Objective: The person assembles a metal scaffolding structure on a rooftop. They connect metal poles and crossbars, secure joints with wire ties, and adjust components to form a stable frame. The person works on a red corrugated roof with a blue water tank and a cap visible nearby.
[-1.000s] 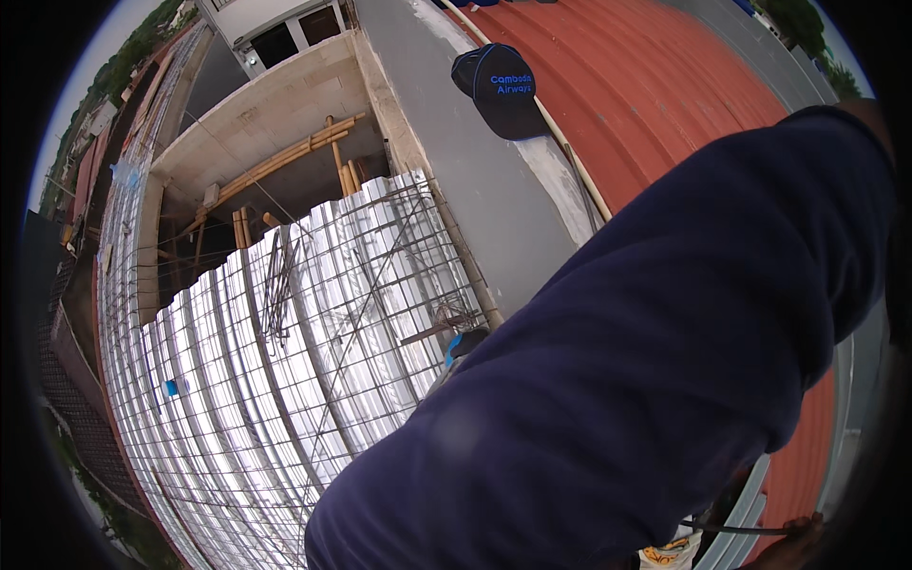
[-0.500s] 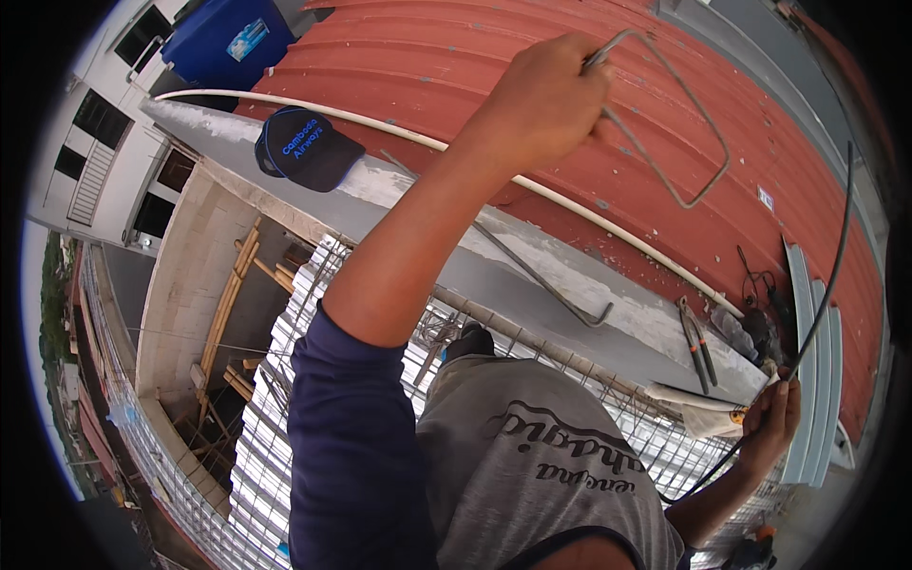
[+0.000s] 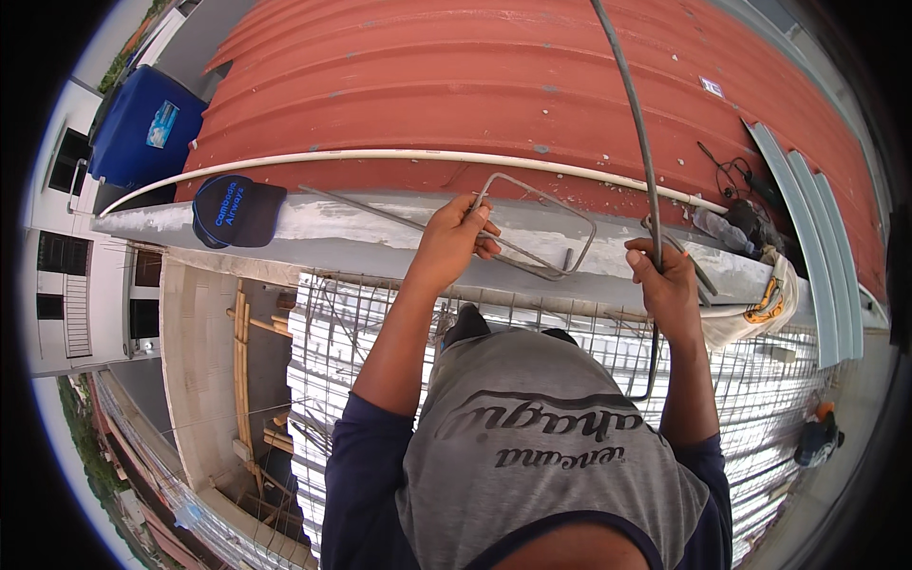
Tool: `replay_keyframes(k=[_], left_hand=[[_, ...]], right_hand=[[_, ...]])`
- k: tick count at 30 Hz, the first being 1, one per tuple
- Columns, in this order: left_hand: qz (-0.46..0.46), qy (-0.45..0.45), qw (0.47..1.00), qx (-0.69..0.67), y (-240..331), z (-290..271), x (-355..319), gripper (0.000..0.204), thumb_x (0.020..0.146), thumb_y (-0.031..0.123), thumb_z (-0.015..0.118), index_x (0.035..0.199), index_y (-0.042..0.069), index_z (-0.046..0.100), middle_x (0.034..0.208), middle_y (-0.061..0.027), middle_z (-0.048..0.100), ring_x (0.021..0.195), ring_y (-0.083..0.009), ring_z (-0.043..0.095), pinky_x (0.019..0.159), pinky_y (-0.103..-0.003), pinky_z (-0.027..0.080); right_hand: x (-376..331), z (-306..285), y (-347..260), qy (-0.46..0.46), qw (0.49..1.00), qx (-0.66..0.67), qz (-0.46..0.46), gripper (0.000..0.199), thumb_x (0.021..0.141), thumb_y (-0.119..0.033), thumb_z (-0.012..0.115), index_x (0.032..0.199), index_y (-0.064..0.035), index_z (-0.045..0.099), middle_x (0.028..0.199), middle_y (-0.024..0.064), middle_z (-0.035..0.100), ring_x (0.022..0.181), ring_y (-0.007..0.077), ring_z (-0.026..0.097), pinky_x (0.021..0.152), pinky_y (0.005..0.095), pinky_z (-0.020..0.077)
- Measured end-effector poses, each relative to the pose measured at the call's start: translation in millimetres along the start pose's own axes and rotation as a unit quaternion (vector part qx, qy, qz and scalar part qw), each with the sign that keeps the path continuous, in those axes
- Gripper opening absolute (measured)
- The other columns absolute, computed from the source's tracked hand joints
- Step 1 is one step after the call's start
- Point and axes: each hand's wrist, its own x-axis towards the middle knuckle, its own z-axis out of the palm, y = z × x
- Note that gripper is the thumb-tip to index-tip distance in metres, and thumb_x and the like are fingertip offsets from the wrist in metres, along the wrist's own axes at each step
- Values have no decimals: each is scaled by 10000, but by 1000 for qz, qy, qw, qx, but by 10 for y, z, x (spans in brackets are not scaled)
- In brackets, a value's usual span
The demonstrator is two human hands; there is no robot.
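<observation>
My left hand [image 3: 454, 245] is closed on one corner of a bent steel stirrup [image 3: 579, 211], a rectangular loop held over the grey ledge [image 3: 313, 242]. In my right hand [image 3: 667, 290] is a long dark steel rod [image 3: 635, 100], upright in the picture, its lower end bent into a hook near my shirt. A straight rod [image 3: 366, 211] with a hooked end lies on the ledge, passing behind my left hand and the stirrup. Pincers [image 3: 705, 277] lie beside my right hand, partly hidden by it.
A dark cap [image 3: 242, 211] rests on the ledge at left, near a blue tank [image 3: 142, 128]. A white pipe [image 3: 380, 154] runs along the red metal roof [image 3: 418, 76]. Grey metal strips [image 3: 807, 237] and a pale bag [image 3: 750, 323] are at right. Wire mesh [image 3: 356, 328] lies below the ledge.
My left hand has come down and toward me with the stirrup, from over the roof to the ledge. My right hand and the rod have shifted left and up in view. The view has turned.
</observation>
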Motion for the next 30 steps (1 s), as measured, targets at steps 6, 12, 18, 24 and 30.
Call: replay_keyframes(k=[6, 12, 18, 24, 30], left_hand=[[-10, -46, 999, 6, -184, 244, -64, 272, 1000, 204, 449, 1128, -24, 522, 885, -134, 630, 682, -172, 649, 627, -285, 525], [44, -53, 991, 114, -276, 305, -76, 289, 963, 181, 510, 1201, 17, 525, 1010, -154, 620, 931, -281, 634, 845, -355, 488], [308, -34, 760, 571, -540, -73, -49, 341, 850, 176, 653, 1175, 88, 597, 1160, -104, 576, 1237, -327, 445, 1083, -452, 286], [384, -62, 765, 514, -805, 29, 97, 249, 753, 98, 687, 994, 94, 624, 1014, -52, 577, 1041, -264, 523, 950, -433, 355], [399, -107, 772, 484, -798, 420, 186, 171, 780, 100, 655, 932, 88, 578, 941, -50, 576, 901, -242, 550, 805, -383, 387]], right_hand=[[121, 241, 215, -30, 999, -9, 13, 379, 888, -292, 656, 1111, 15, 635, 713, 21, 558, 663, 108, 483, 614, 272, 398], [200, 186, 486, -55, 996, -69, 29, 249, 914, -236, 588, 929, 12, 601, 657, 33, 501, 621, 120, 462, 578, 298, 384], [172, 110, 809, -28, 999, -9, 26, 257, 914, -236, 571, 974, 11, 609, 643, 27, 504, 611, 113, 467, 563, 294, 378], [199, 134, 964, -27, 993, 73, 88, 230, 939, -207, 574, 1068, -17, 594, 614, -13, 476, 451, 32, 373, 395, 203, 289], [180, 38, 1042, -21, 981, 155, 114, 260, 946, -229, 563, 1104, -23, 578, 608, -1, 475, 385, 32, 347, 344, 202, 263]])
